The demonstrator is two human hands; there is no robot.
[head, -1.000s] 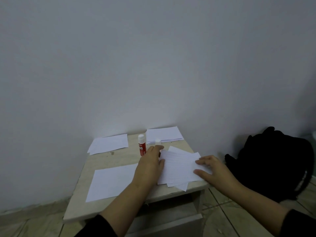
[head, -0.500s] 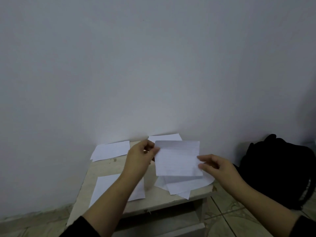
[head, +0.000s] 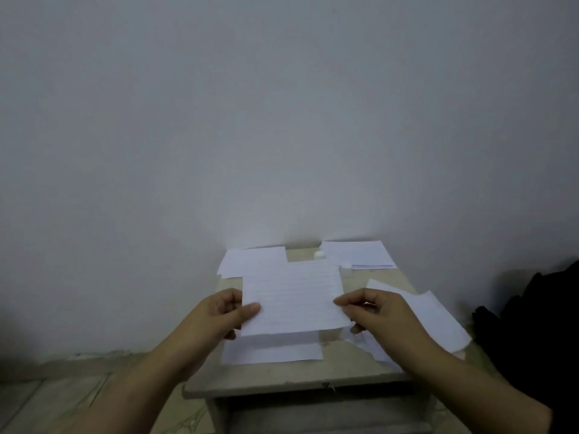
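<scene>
A lined white sheet of paper (head: 293, 296) is held up in the air above a small beige table (head: 297, 382). My left hand (head: 219, 314) pinches its left edge between thumb and fingers. My right hand (head: 376, 314) pinches its right edge. Beneath it, flat on the table, lies another white sheet (head: 272, 350). Behind the held sheet only the white cap of a glue stick (head: 319, 254) shows; the rest of the stick is hidden.
More paper lies at the table's back left (head: 250, 260), back right (head: 360, 255) and right side (head: 429, 317). A small white cap (head: 346, 265) sits near the back-right sheets. A black bag (head: 539, 327) stands on the floor at right. A plain wall rises behind.
The lined sheet went from the right-hand pile up into the air, and both hands now hold it over the middle of the table. The view has shifted, so the table sits further right.
</scene>
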